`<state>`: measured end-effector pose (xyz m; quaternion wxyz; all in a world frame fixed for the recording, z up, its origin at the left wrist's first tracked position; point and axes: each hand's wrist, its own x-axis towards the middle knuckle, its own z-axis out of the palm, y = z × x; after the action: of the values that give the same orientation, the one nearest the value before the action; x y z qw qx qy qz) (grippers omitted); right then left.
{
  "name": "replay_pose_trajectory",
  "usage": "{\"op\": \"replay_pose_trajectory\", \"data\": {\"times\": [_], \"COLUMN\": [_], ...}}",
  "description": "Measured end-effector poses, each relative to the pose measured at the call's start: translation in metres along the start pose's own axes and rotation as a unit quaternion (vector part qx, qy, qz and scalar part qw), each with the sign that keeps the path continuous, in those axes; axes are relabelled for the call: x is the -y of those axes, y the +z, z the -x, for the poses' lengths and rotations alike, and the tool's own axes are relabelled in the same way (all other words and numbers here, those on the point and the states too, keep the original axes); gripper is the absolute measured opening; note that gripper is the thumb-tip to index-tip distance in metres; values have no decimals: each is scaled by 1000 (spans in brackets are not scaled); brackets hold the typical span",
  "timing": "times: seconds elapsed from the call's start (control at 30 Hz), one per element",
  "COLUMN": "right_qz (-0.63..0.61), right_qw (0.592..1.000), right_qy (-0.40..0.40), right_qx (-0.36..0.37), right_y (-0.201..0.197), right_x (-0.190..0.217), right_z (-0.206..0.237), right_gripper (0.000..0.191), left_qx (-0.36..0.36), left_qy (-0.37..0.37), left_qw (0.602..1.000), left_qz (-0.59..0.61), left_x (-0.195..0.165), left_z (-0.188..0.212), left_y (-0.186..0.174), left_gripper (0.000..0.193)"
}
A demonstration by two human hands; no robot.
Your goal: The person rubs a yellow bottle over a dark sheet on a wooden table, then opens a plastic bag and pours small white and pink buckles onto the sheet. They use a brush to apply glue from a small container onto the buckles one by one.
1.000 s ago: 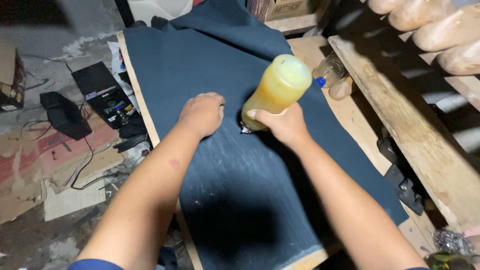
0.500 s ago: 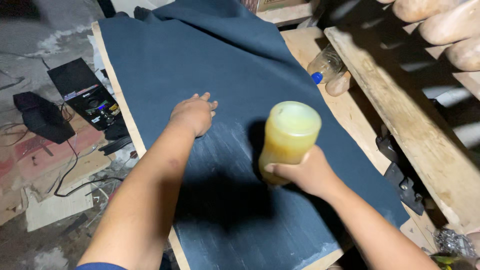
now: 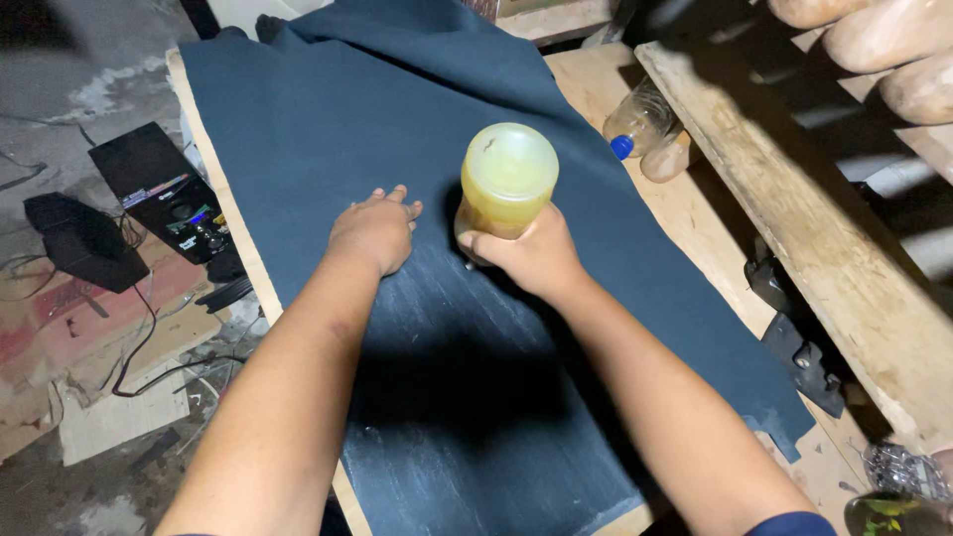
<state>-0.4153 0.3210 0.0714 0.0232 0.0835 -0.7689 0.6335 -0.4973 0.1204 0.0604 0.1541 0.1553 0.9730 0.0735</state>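
Observation:
A dark blue sheet of material (image 3: 328, 129) lies spread over a wooden board (image 3: 189, 119). My left hand (image 3: 374, 231) rests flat on the sheet, fingers apart, pressing it down. My right hand (image 3: 531, 256) grips a yellowish plastic bottle (image 3: 504, 182), held with its neck end down against the sheet just right of my left hand. The near part of the sheet shows pale streaks.
A clear plastic bottle with a blue cap (image 3: 640, 124) lies at the sheet's right edge. A rough wooden beam (image 3: 794, 218) runs along the right. Black electronic boxes (image 3: 159, 189) and cables lie on the floor at left, with dark metal pieces (image 3: 794, 337) at right.
My right hand has moved the yellowish bottle over the sheet, first toward me and to the right, then back up beside my left hand. My left hand has stayed pressed on the sheet.

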Motion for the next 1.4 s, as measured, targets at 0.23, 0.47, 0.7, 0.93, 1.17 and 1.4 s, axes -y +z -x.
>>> {"op": "replay_pose_trajectory", "data": {"times": [0.23, 0.47, 0.7, 0.93, 1.17, 1.4], "right_qz": [120, 119, 100, 56, 166, 95], "right_qw": [992, 985, 987, 998, 977, 985], "right_qy": [12, -44, -81, 6, 91, -16], "right_qx": [-47, -119, -93, -35, -98, -143], "right_y": [-38, -67, -27, -51, -105, -135], "right_x": [19, 29, 2, 6, 40, 24], "right_z": [111, 83, -5, 55, 161, 97], "right_gripper": [54, 44, 38, 39, 55, 47], "left_qx": [-1, 17, 16, 9, -13, 35], "left_qy": [10, -9, -2, -2, -10, -71], "left_qw": [1000, 1000, 1000, 1000, 1000, 997], "left_qz": [-3, -24, -27, -28, -14, -19], "left_x": [-2, -7, -10, -16, -26, -86], "left_z": [4, 8, 0, -2, 9, -5], "left_y": [4, -1, -4, 1, -10, -35], "left_gripper": [50, 51, 51, 52, 52, 57]}}
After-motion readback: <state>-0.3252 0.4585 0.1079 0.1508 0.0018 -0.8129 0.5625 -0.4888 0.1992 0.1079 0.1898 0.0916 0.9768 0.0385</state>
